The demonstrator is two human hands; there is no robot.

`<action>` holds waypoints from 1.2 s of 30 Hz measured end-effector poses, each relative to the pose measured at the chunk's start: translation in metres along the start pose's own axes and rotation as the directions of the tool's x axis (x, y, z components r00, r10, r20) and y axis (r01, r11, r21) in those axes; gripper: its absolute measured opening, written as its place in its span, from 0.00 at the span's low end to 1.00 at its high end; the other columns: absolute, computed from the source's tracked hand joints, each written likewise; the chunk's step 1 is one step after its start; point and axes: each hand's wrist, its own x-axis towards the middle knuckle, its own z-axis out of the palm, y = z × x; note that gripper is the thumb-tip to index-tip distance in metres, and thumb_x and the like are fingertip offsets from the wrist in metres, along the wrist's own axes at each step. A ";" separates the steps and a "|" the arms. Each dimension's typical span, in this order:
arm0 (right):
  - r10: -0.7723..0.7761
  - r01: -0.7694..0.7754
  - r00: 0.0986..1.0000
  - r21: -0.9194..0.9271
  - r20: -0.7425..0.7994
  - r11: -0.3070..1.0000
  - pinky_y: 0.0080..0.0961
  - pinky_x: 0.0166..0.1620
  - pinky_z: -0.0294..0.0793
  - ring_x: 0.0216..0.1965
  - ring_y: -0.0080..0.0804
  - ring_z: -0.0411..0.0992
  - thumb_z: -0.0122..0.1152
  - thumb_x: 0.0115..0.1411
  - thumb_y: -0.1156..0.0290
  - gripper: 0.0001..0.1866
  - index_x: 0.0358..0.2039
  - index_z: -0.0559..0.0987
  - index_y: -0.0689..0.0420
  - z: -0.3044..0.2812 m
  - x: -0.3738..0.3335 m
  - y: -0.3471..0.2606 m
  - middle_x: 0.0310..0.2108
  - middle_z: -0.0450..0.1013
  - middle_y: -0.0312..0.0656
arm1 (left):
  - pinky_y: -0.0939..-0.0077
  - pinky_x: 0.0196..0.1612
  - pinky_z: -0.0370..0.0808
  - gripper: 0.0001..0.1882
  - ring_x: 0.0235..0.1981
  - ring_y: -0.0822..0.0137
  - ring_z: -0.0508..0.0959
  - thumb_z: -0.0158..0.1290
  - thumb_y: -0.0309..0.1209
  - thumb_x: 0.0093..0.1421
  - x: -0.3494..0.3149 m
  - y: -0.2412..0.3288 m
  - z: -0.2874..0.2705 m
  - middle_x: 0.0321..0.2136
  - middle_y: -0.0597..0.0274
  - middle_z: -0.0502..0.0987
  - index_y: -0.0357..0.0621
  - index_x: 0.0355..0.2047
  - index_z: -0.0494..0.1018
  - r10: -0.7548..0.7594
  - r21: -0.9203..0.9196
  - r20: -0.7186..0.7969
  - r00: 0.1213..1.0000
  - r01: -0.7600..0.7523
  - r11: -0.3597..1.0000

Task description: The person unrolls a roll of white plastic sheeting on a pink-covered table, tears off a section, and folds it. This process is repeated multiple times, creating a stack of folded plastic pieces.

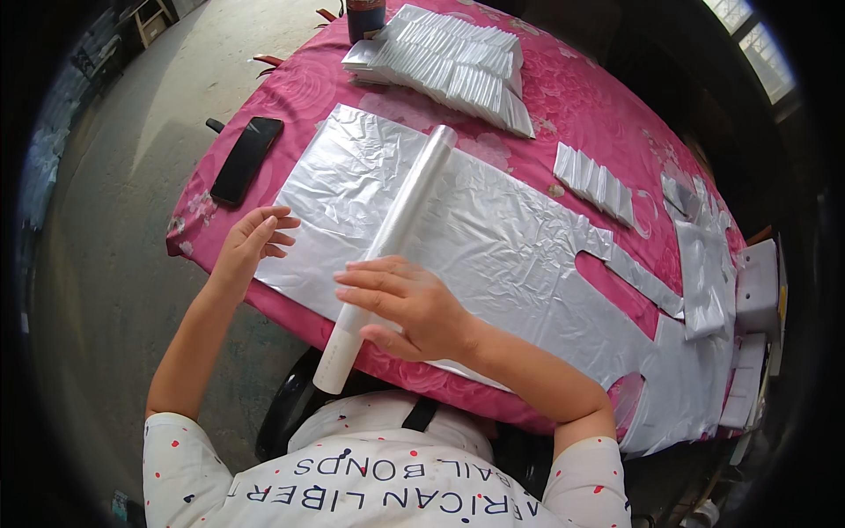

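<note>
Head view: left hand (pixel 251 239) curls loosely, released, centre-left; mid-frame, right hand (pixel 414 308) stretches unclenched fingers over a roll (pixel 412 204).

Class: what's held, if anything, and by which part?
The left hand holds nothing. The right hand covers the roll near its white end; whether it grips cannot be told.

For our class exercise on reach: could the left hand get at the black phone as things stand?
Probably yes: the left hand looks empty, and the black phone lies just beyond it on the pink tablecloth, with nothing visible standing between them.
</note>
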 end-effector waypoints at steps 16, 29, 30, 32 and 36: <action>0.335 -0.371 0.928 -0.490 -0.163 0.789 0.39 0.65 0.34 0.66 0.46 0.37 0.46 0.58 0.56 0.29 0.58 0.63 0.55 0.099 0.124 0.109 0.63 0.47 0.48 | 0.68 0.43 0.69 0.42 0.39 0.57 0.72 0.61 0.29 0.45 -0.082 -0.027 0.008 0.40 0.49 0.68 0.34 0.58 0.51 0.202 0.871 -0.193 0.960 0.073 0.485; 0.771 0.133 0.636 0.989 -0.035 -0.065 0.27 0.39 0.75 0.33 0.26 0.69 0.59 0.51 0.72 0.26 0.49 0.60 0.58 0.025 0.065 0.047 0.33 0.67 0.40 | 0.69 0.39 0.76 0.45 0.39 0.61 0.77 0.60 0.45 0.47 -0.090 -0.029 0.064 0.50 0.41 0.67 0.30 0.58 0.53 -0.044 -0.610 0.666 0.744 0.578 0.542; 0.785 0.116 0.615 0.993 -0.074 0.003 0.26 0.39 0.75 0.33 0.25 0.69 0.60 0.51 0.72 0.26 0.49 0.59 0.58 0.013 0.056 0.039 0.33 0.67 0.40 | 0.69 0.41 0.75 0.45 0.39 0.61 0.76 0.59 0.45 0.48 -0.085 -0.029 0.071 0.50 0.41 0.67 0.30 0.58 0.52 -0.042 -0.569 0.716 0.696 0.618 0.542; 0.851 0.036 0.498 0.984 -0.167 0.172 0.25 0.38 0.74 0.32 0.25 0.69 0.60 0.51 0.73 0.26 0.48 0.60 0.59 -0.009 0.040 0.022 0.32 0.67 0.39 | 0.67 0.44 0.73 0.45 0.40 0.60 0.76 0.57 0.47 0.50 -0.073 -0.029 0.087 0.51 0.41 0.66 0.29 0.59 0.50 -0.036 -0.485 0.802 0.597 0.685 0.543; 0.893 -0.123 0.340 0.927 -0.297 0.355 0.25 0.38 0.73 0.31 0.25 0.69 0.62 0.51 0.71 0.27 0.49 0.60 0.60 -0.021 -0.006 0.003 0.33 0.67 0.41 | 0.70 0.42 0.70 0.34 0.36 0.67 0.73 0.50 0.44 0.57 -0.068 -0.025 0.119 0.41 0.50 0.71 0.35 0.57 0.54 -0.268 0.113 0.610 0.746 0.253 0.961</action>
